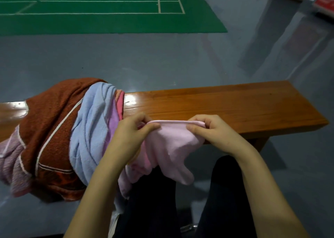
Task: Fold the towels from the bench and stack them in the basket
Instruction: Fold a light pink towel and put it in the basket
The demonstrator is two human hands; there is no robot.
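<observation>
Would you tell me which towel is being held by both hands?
The pale pink towel; the reddish-brown and light blue towels lie untouched on the bench.

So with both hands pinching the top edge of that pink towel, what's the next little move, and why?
Probably draw the hands apart to pull the edge taut. The left hand and right hand pinch the pink towel close together along its top hem, and the rest hangs bunched and wrinkled over the person's lap. The bare stretch of wooden bench just behind looks a handy place to lay it flat.

hands [173,131] pinch pink towel [171,147] hem | towel pile [59,134] on bench [226,104]
</observation>
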